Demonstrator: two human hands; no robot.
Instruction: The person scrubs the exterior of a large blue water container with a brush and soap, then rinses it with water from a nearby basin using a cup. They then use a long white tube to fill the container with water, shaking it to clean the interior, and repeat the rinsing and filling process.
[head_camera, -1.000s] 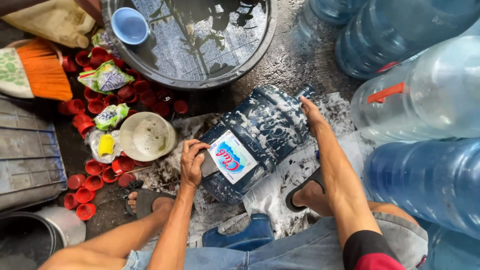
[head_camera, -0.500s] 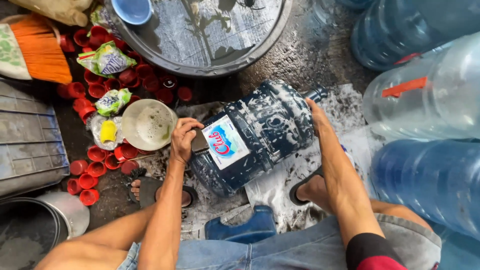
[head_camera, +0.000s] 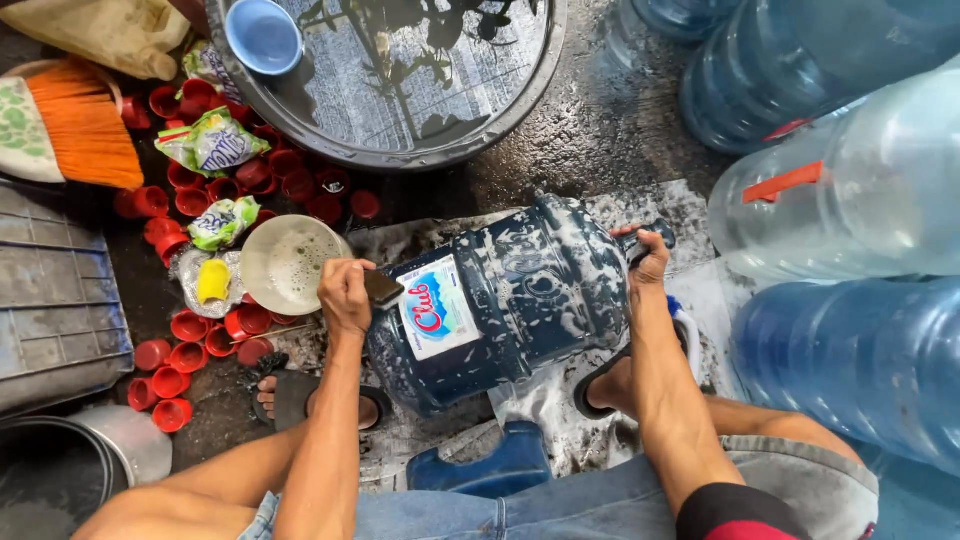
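Two bare forearms reach forward over a soapy dark-blue water jug (head_camera: 510, 300) lying on its side (between the sandalled feet). Left hand (head_camera: 345, 296) grips a dark scrubbing pad (head_camera: 383, 287) at its base; right hand (head_camera: 648, 262) clasps the neck. Beyond, a water basin (head_camera: 400, 150).

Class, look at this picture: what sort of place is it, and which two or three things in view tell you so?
Probably a small outdoor spot for washing refillable water jugs: a soapy blue water jug lies on wet ground, more big jugs wait alongside, with a water-filled basin and scattered red caps.
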